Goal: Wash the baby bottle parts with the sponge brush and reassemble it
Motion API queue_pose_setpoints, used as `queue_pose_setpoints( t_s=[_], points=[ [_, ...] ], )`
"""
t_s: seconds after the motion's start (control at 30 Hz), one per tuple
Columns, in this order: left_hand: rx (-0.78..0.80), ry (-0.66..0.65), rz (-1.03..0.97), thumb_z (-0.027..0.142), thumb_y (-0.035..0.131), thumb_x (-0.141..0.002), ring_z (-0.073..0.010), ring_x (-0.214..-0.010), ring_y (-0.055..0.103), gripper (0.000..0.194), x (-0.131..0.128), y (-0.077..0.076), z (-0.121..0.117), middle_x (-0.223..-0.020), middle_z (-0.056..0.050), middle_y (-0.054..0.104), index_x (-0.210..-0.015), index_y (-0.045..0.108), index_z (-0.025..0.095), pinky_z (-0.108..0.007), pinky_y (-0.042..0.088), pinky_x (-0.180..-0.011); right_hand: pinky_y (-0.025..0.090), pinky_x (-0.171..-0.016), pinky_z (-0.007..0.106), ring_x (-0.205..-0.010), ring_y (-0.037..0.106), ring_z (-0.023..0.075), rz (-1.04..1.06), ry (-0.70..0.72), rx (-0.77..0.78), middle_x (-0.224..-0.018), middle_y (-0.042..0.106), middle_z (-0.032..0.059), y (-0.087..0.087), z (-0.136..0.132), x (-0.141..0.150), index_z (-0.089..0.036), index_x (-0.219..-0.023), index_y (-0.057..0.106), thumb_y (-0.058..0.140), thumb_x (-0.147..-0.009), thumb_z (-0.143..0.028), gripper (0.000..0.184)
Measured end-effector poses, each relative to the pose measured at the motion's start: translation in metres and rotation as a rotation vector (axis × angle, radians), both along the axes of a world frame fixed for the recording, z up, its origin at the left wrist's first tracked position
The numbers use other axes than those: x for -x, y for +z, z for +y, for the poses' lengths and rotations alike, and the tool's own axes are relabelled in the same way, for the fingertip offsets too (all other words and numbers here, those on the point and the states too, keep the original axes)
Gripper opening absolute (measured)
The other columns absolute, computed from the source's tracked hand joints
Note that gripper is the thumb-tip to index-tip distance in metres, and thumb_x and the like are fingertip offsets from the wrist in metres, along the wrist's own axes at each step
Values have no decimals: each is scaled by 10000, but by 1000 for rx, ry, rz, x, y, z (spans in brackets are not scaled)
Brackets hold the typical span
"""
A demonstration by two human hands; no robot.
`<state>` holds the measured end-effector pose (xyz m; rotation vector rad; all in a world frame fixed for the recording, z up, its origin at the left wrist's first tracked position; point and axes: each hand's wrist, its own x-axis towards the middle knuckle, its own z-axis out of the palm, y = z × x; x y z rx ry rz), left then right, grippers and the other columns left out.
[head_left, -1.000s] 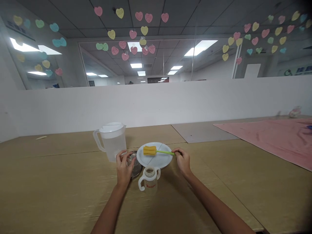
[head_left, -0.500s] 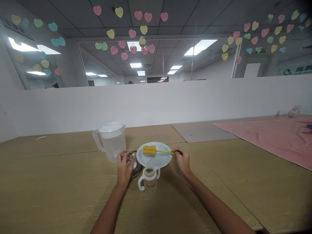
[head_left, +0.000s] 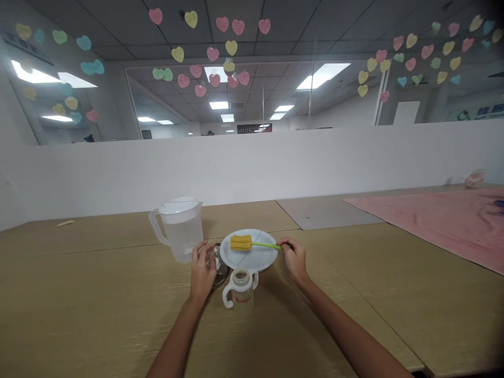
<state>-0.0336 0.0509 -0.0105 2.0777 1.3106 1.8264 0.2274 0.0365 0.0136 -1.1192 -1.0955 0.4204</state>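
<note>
My right hand (head_left: 295, 258) pinches the green handle of a bottle brush (head_left: 252, 243) whose yellow sponge head lies on a white plate (head_left: 255, 258). My left hand (head_left: 202, 269) is curled over a small clear object sitting on a round metal lid (head_left: 220, 274) just left of the plate. A clear baby bottle with two white handles (head_left: 240, 295) stands in front of the plate, between my wrists. A translucent water pitcher (head_left: 179, 227) with a white lid stands behind my left hand.
The wooden table (head_left: 98, 304) runs up to a white partition wall (head_left: 252, 163). A pink cloth (head_left: 441, 220) covers the far right of the table, with a grey mat (head_left: 323, 212) beside it. Paper hearts hang on the glass above.
My left hand has slid slightly right and closed further over the small object on the metal lid. My right hand keeps its hold on the brush handle.
</note>
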Motion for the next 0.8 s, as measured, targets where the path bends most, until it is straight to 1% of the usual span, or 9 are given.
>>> queue_pose_setpoints(
  t_s=[0.07,0.13,0.23,0.37,0.47,0.57,0.67,0.73,0.8],
  points=[
    [27,-23,-23,160,454,-776,-165,-915,575,279,-1,-2,2,-1170,-94,420,-1044,520,194,-362,550,-788,379,-637,270,-658,525,178,-11,-8,-13,-646,625,27,1,-1,0,-172,-598,632,456,-625,-260,198],
    [52,-44,-25,166,460,-770,-160,-905,581,289,-1,-4,4,-1198,-94,401,-1051,522,199,-366,552,-785,384,-646,273,-668,531,182,-15,-11,-14,-646,628,30,2,-1,1,-172,-596,633,456,-624,-260,200],
    [80,-70,1,146,449,-759,-177,-972,567,323,0,-9,7,-1255,-99,356,-1067,528,205,-366,545,-802,387,-652,276,-672,535,183,-10,-10,-7,-654,633,34,2,-2,1,-171,-593,631,456,-622,-258,198],
    [97,-22,81,104,459,-712,-206,-1074,521,375,1,-12,7,-1268,-103,359,-1065,545,200,-372,510,-851,389,-655,274,-673,536,181,-10,-7,-14,-659,632,34,2,-1,1,-169,-602,632,455,-626,-256,199],
    [103,12,126,87,463,-683,-209,-1095,501,377,1,-9,4,-1246,-94,395,-1032,556,196,-380,474,-889,391,-661,276,-682,539,184,-11,2,-21,-659,633,32,1,-1,1,-172,-606,634,458,-628,-260,198],
    [160,55,197,88,455,-674,-210,-1000,536,334,2,-4,1,-1084,-75,524,-977,551,191,-397,454,-874,391,-660,276,-676,538,183,-6,-1,-22,-658,633,32,1,-1,1,-171,-608,635,459,-629,-260,198],
    [219,127,342,92,457,-661,-222,-858,549,204,3,0,-1,-830,-45,597,-812,553,189,-395,444,-800,391,-659,274,-677,540,183,-8,-2,-24,-652,633,30,0,0,1,-173,-598,631,458,-627,-258,195],
    [239,159,446,94,464,-648,-226,-803,538,149,3,0,-2,-760,-44,602,-726,545,191,-373,433,-750,388,-653,271,-673,538,181,-7,-4,-24,-650,632,28,0,0,0,-175,-595,632,459,-626,-256,193],
    [246,180,517,98,472,-640,-229,-789,529,136,3,0,-2,-762,-53,612,-703,548,192,-356,420,-722,384,-647,269,-666,535,178,-7,-6,-24,-650,632,27,-1,1,0,-173,-596,634,462,-626,-255,193]
  ],
)
